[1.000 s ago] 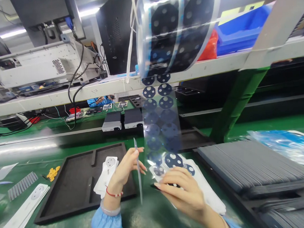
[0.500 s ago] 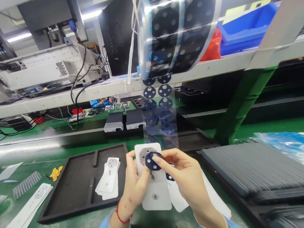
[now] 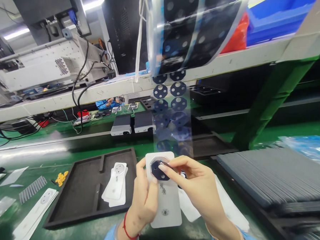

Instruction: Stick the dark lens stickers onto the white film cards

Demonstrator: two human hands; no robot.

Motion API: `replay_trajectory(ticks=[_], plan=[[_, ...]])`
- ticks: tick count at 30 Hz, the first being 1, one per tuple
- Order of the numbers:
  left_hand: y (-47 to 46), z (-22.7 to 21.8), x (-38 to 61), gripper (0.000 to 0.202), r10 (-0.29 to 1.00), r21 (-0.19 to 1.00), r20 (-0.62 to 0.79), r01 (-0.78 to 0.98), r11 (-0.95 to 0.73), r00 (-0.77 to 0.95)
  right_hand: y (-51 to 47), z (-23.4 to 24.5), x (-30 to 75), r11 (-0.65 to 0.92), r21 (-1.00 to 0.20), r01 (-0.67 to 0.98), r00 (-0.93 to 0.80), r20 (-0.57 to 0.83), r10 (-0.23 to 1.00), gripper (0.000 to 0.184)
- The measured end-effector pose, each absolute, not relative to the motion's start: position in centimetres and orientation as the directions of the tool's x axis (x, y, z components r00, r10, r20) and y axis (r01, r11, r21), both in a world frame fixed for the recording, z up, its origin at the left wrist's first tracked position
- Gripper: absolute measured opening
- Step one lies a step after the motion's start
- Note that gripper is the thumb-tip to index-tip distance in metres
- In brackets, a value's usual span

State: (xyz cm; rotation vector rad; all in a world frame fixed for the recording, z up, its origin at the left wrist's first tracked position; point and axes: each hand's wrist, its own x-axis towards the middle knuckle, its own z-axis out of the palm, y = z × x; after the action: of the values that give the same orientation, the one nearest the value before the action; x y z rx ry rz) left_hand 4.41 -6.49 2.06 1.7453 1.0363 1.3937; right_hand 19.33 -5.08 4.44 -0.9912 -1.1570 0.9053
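Note:
My left hand (image 3: 144, 192) grips a white rectangular panel (image 3: 167, 209) by its left edge, thumb on the front face. The panel has an octagonal recess near its top and small dark printed marks below. In my right hand (image 3: 196, 180) a dark octagonal sticker with round holes (image 3: 159, 172) is pinched at its right side; most of it lies over the recess. The fingers hide its right edge. A second dark holed piece shows partly behind my right fingers. White sheets (image 3: 189, 204) lie beneath that hand.
A black tray (image 3: 73, 199) on the left holds several white panels (image 3: 119, 183). More panels (image 3: 33, 219) lie left of it, near yellow pieces (image 3: 61, 178). Grey sheets (image 3: 275, 174) are stacked at right. A sticker roll (image 3: 187, 29) hangs above, its strip dangling. Another person's hands (image 3: 113, 101) show behind.
The dark sticker has moved up and left from the recess's lower right, and now covers most of the recess. My view has shifted slightly.

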Motion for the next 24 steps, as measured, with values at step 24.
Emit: replay_trajectory(ticks=[24], plan=[[-7.01, 2.37, 5.08, 0.031, 0.918, 0.905, 0.394, 0.149, -0.398, 0.055, -5.44, 3.79, 18.43, 0.476, -0.861, 0.178, 0.232, 0.507, 0.83, 0.02]])
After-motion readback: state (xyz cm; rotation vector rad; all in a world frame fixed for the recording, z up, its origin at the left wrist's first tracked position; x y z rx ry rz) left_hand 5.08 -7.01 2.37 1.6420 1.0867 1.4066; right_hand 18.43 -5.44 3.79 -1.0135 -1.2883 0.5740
